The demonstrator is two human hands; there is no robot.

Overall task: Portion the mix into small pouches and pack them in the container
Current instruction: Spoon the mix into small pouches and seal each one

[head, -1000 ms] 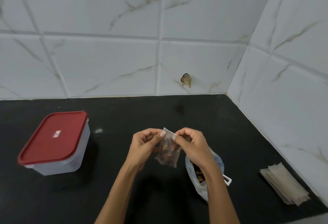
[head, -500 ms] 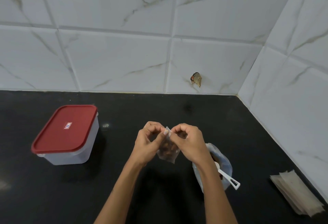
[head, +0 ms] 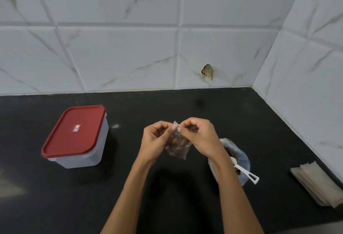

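Observation:
A small clear pouch [head: 177, 145] with brown mix inside hangs above the black counter [head: 167, 107]. My left hand [head: 157, 139] and my right hand [head: 199, 136] both pinch its top edge, fingers curled, thumbs nearly touching. Right of my right wrist stands an open plastic bag of mix [head: 239, 159] with a white scoop [head: 245, 172] lying in it, handle toward the right. A clear container with a red lid [head: 76, 133], lid on, sits at the left. A stack of empty pouches [head: 317, 185] lies at the far right.
White marble-look tiled walls close off the back and the right side of the counter. A small brown scrap [head: 207, 71] sticks to the back wall near the corner.
My hands have drawn closer together at the pouch's top edge. The camera has shifted, so everything sits further right in the picture and the scoop now shows.

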